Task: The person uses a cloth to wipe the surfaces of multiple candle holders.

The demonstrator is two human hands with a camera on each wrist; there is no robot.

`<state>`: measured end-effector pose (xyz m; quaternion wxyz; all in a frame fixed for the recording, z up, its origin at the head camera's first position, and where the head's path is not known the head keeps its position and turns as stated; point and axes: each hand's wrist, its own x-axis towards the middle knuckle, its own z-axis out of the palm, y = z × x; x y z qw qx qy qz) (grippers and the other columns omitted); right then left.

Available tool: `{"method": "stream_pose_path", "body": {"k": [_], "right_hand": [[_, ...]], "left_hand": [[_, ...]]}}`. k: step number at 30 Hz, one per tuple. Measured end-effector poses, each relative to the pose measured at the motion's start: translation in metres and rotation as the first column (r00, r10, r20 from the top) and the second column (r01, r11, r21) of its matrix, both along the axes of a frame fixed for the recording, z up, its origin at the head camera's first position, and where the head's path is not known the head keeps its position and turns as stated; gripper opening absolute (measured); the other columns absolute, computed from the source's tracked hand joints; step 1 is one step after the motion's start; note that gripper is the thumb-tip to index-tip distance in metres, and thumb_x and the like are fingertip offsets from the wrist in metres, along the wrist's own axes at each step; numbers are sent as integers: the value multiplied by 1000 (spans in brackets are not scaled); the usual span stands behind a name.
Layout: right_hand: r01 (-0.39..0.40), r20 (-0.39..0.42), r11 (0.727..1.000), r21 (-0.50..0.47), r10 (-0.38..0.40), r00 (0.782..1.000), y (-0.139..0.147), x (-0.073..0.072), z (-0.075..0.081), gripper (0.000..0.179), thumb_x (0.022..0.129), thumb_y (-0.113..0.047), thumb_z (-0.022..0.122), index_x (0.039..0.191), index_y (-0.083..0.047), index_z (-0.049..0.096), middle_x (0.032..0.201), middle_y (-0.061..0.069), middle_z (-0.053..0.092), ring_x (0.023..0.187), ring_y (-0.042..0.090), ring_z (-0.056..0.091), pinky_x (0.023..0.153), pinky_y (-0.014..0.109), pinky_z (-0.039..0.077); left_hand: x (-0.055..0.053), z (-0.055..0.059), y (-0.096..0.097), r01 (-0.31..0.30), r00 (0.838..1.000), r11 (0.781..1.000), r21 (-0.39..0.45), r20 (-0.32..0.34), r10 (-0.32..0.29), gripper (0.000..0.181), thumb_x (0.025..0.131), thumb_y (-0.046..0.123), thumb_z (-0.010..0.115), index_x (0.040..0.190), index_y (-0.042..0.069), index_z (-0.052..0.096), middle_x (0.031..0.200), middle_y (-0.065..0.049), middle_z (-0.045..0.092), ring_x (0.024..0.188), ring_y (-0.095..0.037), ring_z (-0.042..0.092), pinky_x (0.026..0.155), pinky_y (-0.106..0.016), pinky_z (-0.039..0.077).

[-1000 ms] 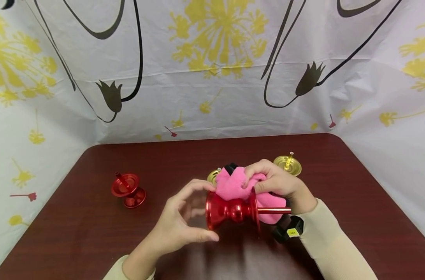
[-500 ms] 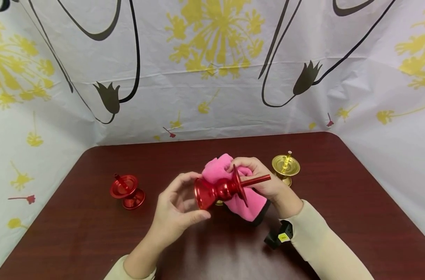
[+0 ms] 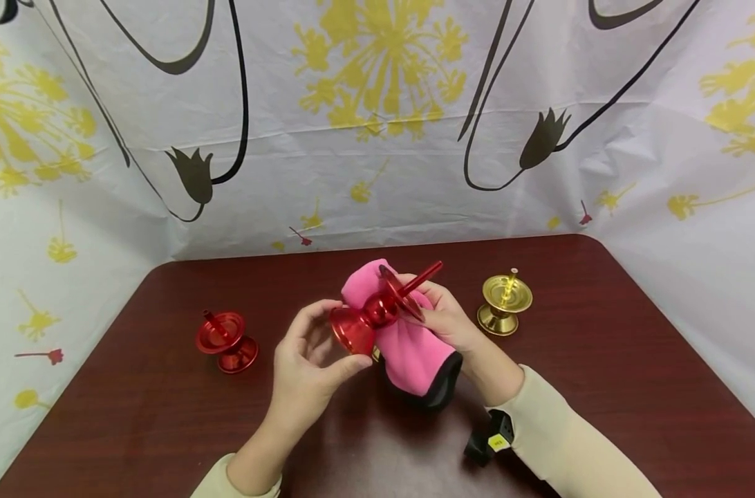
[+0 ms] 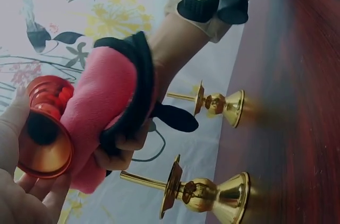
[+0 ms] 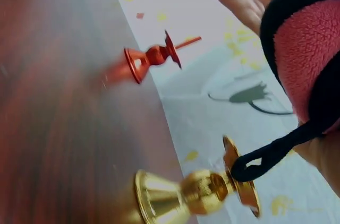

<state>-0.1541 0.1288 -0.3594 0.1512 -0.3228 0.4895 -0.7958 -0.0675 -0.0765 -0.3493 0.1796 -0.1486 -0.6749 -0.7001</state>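
Tilted in the air at the centre of the head view is a shiny red candle holder (image 3: pixel 380 309), its spike pointing up and right. My left hand (image 3: pixel 305 377) grips its flared base between thumb and fingers; the left wrist view looks into the hollow base (image 4: pixel 45 149). A pink cloth (image 3: pixel 411 356) with black trim is bunched in my right hand (image 3: pixel 449 321), pressed against the holder's far side around the stem and dish. A black loop (image 5: pixel 260 157) hangs from the cloth in the right wrist view. Some right fingers are hidden behind the cloth and dish.
Another red candle holder (image 3: pixel 223 339) stands upright at the left of the dark table (image 3: pixel 135 415). One gold candle holder (image 3: pixel 505 297) stands at the right. A second gold candle holder (image 4: pixel 212 197) is mostly hidden behind the cloth in the head view. A patterned sheet (image 3: pixel 377 200) surrounds the table.
Both hands have shifted left and slightly up with the red candle holder, whose spike has swung from level to pointing upward. The cloth has moved along it, uncovering the gold holder at the right.
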Motion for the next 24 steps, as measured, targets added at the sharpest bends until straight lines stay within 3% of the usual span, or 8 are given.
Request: {"method": "stream_pose_path", "body": {"k": [4,7,11,16,20,24], "right_hand": [[71,95,997,21,-73,993,-9,13,5,30,94,-7,64,117,-27,68,111,-11,71,98,2,64,84,15,53],[152,106,986,69,-159,982,-15,22,8,29,94,-11,67,119,-26,65,112,-10,69,96,3,64,81,16,54],[253,35,962,107,-258,966,-20,32,11,33,92,-13,70,123,-24,62,113,-8,69,92,5,67,78,20,57],[336,-42,938,80,-334,942,-25,42,13,39,92,-1,66,125,-21,61,114,-7,69,90,6,69,76,23,59],[454,-125,888,75,-443,888,-29,50,15,42,89,4,67,126,-16,62,117,-7,68,95,8,68,78,24,59],[576,-276,817,38,-545,791,-30,56,19,40,86,7,70,124,0,62,119,-7,67,98,11,66,81,25,59]], "left_hand": [[2,1,2,-75,996,997,-1,-40,75,70,68,6,89,127,-4,54,122,-8,61,109,-12,65,92,-27,56],[3,1,3,-128,988,992,-7,-86,127,69,68,3,89,127,-4,53,122,-13,61,110,-12,65,91,-25,56],[3,2,4,-178,976,984,-4,-131,176,71,66,-6,87,127,-6,50,123,-24,59,110,-14,64,93,-24,55],[5,4,3,-234,961,970,-63,-166,221,75,64,-8,88,130,0,54,124,-14,61,113,-16,63,96,-24,53],[6,4,1,-277,947,952,-133,-203,248,75,62,-5,90,130,9,60,124,-7,61,115,-17,60,96,-23,53],[3,4,0,-280,943,947,-159,-230,240,72,63,-4,90,128,9,62,121,-9,61,112,-17,60,94,-22,54]]}}
